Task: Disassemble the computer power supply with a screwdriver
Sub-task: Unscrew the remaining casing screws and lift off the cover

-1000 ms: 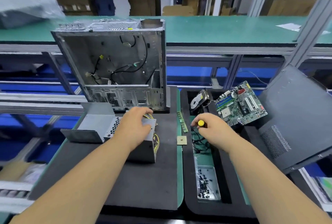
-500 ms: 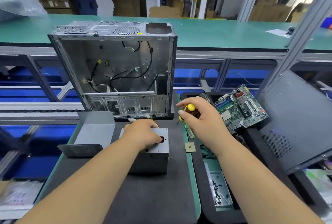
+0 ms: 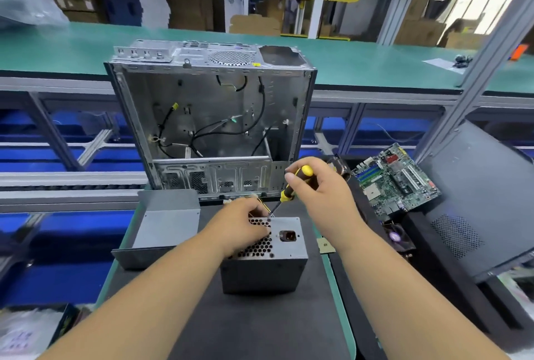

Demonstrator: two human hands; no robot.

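The power supply (image 3: 264,255), a grey metal box, stands on the black mat (image 3: 260,325) near the middle of the scene, its vented face with the socket turned up. The left hand (image 3: 245,228) lies over the left part of that top face, fingers curled down onto the honeycomb vent and bracing the box; its fingertips sit at the far edge, close to the yellow wires that stick out behind. The right hand (image 3: 320,189) is above and to the right of the box, thumb and fingers wrapped round the yellow and black handle of the screwdriver (image 3: 289,190). The tool slants down and to the left, and its tip meets the top face of the box at the far edge, just beside the left fingertips.

To the left of the box, a bent grey metal cover (image 3: 161,226) rests on the mat, apart from the box. Farther back, an open, stripped computer case (image 3: 211,120) stands upright with loose black cables inside. To the right, on a second black mat, a green circuit board (image 3: 396,177) lies tilted, and beyond it a dark side panel (image 3: 485,195) leans at the right edge. A small square chip (image 3: 326,245) lies on the green strip between the two mats, near the right side of the box. A long green bench (image 3: 361,62) runs across the far side.
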